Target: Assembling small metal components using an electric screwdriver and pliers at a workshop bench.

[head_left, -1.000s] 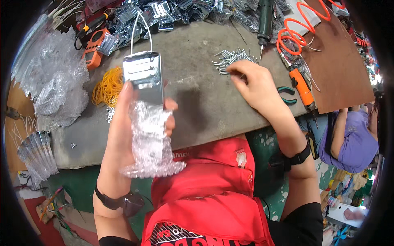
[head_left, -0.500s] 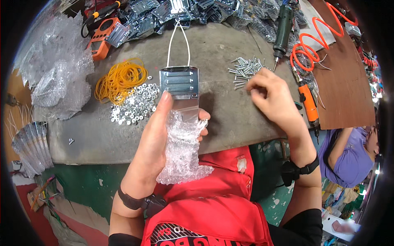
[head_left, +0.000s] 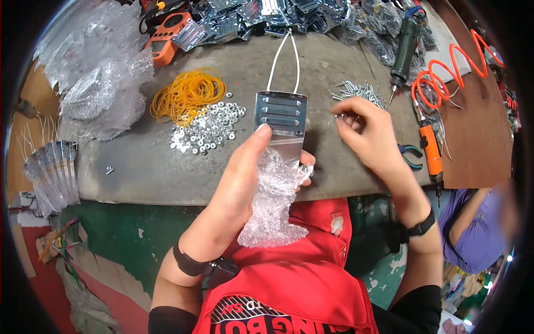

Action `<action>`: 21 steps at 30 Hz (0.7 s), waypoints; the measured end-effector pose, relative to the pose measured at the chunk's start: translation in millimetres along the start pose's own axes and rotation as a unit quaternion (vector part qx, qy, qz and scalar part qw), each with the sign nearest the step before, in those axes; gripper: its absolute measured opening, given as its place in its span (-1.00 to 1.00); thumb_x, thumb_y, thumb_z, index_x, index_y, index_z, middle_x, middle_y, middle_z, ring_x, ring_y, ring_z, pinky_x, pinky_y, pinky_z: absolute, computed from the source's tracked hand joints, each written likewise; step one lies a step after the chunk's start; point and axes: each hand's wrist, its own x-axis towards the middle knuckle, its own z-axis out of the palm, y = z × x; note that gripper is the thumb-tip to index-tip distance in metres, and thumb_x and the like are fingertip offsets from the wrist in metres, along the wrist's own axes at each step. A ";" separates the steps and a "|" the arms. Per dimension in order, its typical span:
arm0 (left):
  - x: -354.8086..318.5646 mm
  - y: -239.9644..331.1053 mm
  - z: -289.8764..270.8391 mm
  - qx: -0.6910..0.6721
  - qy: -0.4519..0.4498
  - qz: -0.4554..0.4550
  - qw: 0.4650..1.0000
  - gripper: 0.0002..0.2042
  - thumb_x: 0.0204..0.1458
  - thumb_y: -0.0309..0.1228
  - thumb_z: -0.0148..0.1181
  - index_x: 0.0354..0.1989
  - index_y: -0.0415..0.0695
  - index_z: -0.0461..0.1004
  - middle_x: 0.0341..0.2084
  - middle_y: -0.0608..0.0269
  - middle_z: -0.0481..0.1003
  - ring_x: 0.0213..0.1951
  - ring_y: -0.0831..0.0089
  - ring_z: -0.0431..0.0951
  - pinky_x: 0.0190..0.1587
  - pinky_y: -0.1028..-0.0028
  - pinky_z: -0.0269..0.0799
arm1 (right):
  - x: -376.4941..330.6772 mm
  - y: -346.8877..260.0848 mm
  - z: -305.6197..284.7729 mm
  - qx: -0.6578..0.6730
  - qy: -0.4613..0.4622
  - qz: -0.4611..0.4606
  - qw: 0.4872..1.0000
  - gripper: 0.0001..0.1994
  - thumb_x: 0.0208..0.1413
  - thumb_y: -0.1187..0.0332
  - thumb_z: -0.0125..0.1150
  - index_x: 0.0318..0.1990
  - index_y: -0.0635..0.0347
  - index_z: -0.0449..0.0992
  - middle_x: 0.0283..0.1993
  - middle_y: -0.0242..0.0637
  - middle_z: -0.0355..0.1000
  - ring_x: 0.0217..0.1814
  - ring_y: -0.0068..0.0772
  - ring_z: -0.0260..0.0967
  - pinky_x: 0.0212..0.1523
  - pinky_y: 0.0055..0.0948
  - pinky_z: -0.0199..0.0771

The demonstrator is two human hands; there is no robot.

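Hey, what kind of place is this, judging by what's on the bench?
Most likely a small assembly or packing workshop. The grey worktable holds a heap of small silver washers, a pile of yellow rubber bands and a green electric screwdriver, with stacks of slotted metal plates behind.

yellow rubber bands [head_left: 188, 94], washers [head_left: 208, 127], orange coiled hose [head_left: 451, 69]

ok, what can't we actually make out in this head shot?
Head view only:
- Lower end of the metal plate: hidden by bubble wrap and the left hand.
- What the right hand pinches: too small.
- Pile of metal parts: cut off by the top edge.
- Person in purple: blurred at the rim.
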 end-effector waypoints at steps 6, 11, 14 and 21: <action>1.4 -4.4 7.6 0.021 -0.026 0.033 0.999 -0.48 0.27 0.02 -0.20 -0.01 -0.25 0.39 -0.35 0.13 0.55 -0.41 0.41 0.57 -0.34 0.46 0.51 | -11.5 -42.1 25.8 0.225 0.172 -0.090 0.955 -0.86 -0.09 0.63 0.29 -0.32 0.30 0.54 -0.37 -0.26 0.49 -0.41 -0.52 0.46 -0.42 -0.54 0.45; -0.4 -6.6 15.1 0.054 0.007 0.042 0.998 -0.51 0.26 0.01 -0.23 0.03 -0.17 0.38 -0.30 0.15 0.54 -0.38 0.41 0.57 -0.33 0.47 0.52 | -14.6 -39.6 25.4 0.004 0.221 -0.210 0.952 -0.79 -0.21 0.62 0.33 -0.33 0.27 0.54 -0.40 -0.20 0.45 -0.44 -0.31 0.47 -0.45 -0.49 0.47; -2.8 -6.2 13.0 0.063 0.005 0.037 0.997 -0.54 0.25 -0.04 -0.16 0.03 -0.19 0.38 -0.28 0.15 0.54 -0.35 0.42 0.58 -0.32 0.48 0.53 | -22.4 -42.2 25.6 0.054 0.123 -0.154 0.979 -0.74 -0.18 0.63 0.31 -0.24 0.26 0.55 -0.33 -0.22 0.47 -0.42 -0.29 0.47 -0.45 -0.49 0.49; -7.6 -2.9 16.7 0.004 -0.019 -0.002 1.000 -0.68 0.14 -0.43 0.02 0.07 -0.23 0.31 -0.19 0.17 0.49 -0.23 0.47 0.53 -0.19 0.47 0.48 | -0.6 -53.9 39.2 0.122 0.235 -0.234 0.935 -0.83 -0.17 0.64 0.28 -0.36 0.27 0.52 -0.37 -0.21 0.51 -0.39 -0.18 0.50 -0.39 -0.42 0.50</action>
